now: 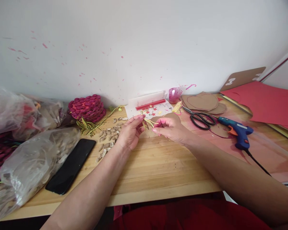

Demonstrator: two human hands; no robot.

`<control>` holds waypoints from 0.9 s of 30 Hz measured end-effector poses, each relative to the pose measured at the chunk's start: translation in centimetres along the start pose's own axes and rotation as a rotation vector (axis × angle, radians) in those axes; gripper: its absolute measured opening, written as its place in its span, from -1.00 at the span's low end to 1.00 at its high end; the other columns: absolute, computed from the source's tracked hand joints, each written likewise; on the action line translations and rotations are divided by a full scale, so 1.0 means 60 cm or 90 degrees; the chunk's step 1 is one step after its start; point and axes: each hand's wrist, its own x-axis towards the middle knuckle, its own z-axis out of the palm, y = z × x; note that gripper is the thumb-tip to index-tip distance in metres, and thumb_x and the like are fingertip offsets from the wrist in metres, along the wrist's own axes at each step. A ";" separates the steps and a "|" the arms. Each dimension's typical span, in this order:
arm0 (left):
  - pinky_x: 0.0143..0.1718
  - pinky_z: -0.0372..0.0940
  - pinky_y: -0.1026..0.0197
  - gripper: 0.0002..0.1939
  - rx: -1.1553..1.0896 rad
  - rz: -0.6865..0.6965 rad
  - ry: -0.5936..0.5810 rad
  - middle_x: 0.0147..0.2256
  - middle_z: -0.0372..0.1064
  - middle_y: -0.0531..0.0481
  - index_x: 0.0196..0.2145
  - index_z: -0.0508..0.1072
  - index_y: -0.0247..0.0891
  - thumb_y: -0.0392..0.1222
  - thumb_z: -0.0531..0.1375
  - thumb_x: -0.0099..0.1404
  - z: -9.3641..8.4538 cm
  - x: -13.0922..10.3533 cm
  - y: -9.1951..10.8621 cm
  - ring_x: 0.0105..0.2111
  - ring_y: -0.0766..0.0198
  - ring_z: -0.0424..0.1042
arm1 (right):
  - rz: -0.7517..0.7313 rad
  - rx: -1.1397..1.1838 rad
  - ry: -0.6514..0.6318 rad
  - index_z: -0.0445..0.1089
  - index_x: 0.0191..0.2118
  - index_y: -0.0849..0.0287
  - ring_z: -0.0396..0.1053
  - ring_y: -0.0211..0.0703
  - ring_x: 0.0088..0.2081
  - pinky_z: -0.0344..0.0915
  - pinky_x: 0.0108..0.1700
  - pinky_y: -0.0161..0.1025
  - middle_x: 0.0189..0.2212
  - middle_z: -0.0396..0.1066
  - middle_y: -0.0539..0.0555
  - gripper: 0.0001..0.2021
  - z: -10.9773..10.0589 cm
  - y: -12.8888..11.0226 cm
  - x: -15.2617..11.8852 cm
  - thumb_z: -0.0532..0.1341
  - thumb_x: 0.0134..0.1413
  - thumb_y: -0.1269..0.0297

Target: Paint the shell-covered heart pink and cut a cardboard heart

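Between my hands, over the middle of the wooden table, is a small bunch of yellow cords (149, 122) with a few dark strands. My left hand (131, 130) pinches the bunch between thumb and fingers near its top. At the loose ends on the right, the thumb and fingers of my right hand (169, 129) close on the cords. Loose peanut shells (112, 134) lie just left of my left hand. Behind my hands, small red and gold stars (153, 114) are scattered on a white sheet (132, 111).
Left are a phone (72, 166), a plastic bag of shells (38, 156) and stacked magenta pieces (87, 108) with cord tails. Right are scissors (200, 119), a blue glue gun (241, 131) with its cable, cardboard shapes (201, 102) and red sheets (273, 102). A pink cup (174, 95) stands by the wall.
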 end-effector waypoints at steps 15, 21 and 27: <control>-0.61 0.27 0.44 -0.92 -0.096 -0.049 0.050 -0.43 0.46 0.02 -0.35 0.58 -0.44 -0.48 0.27 0.26 0.015 -0.009 0.001 -0.55 0.50 0.38 | -0.212 -0.152 0.017 0.40 -0.46 0.19 0.28 -0.30 -0.47 0.19 -0.42 -0.31 -0.52 0.39 -0.03 -0.89 -0.003 -0.005 -0.009 0.30 -0.02 0.28; -0.64 0.25 0.46 -0.89 -0.119 -0.036 0.078 -0.44 0.45 0.04 -0.34 0.55 -0.43 -0.49 0.23 0.30 0.015 -0.005 0.017 -0.56 0.50 0.39 | -0.285 -0.230 -0.047 0.45 -0.43 0.20 0.30 -0.29 -0.45 0.19 -0.42 -0.33 -0.51 0.42 -0.01 -0.92 -0.001 -0.015 -0.024 0.26 0.05 0.36; -0.63 0.26 0.46 -0.88 -0.095 -0.036 0.036 -0.46 0.43 0.04 -0.34 0.54 -0.41 -0.48 0.21 0.30 0.016 -0.008 0.026 -0.53 0.46 0.43 | -0.225 -0.202 0.061 0.47 -0.42 0.18 0.34 -0.27 -0.47 0.23 -0.42 -0.31 -0.51 0.46 0.00 -0.89 0.002 -0.005 -0.014 0.29 0.06 0.27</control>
